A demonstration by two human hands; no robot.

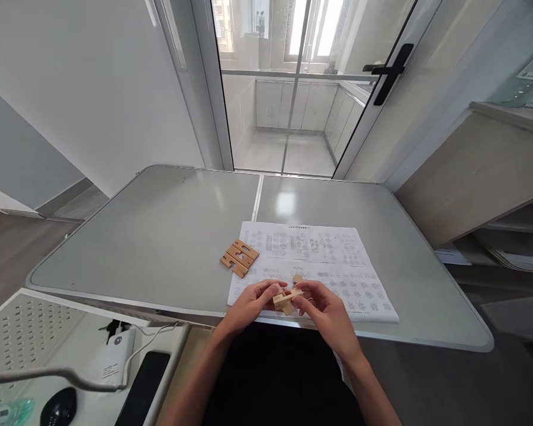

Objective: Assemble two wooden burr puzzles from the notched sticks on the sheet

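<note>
Close to the table's front edge, both my hands hold a small cluster of pale interlocking wooden puzzle pieces (284, 300). My left hand (256, 299) grips its left side between thumb and fingers. From the right, my right hand (322, 305) pinches a bar-shaped part of the cluster. Another small wooden block (297, 278) shows just beyond my fingers; whether it touches the cluster I cannot tell. Under my hands lies a printed sheet (364, 272) with rows of small line diagrams. Flat brown notched wooden pieces (239, 258) lie side by side at the sheet's left edge.
The grey folding table (160, 236) has a seam down its middle. At lower left, a white cart (31, 331) bears a black phone (144, 387), a white power bank (118, 355), a cable and a black mouse (58, 407). A glass door (270, 100) stands behind; wooden shelving (471, 171) is at right.
</note>
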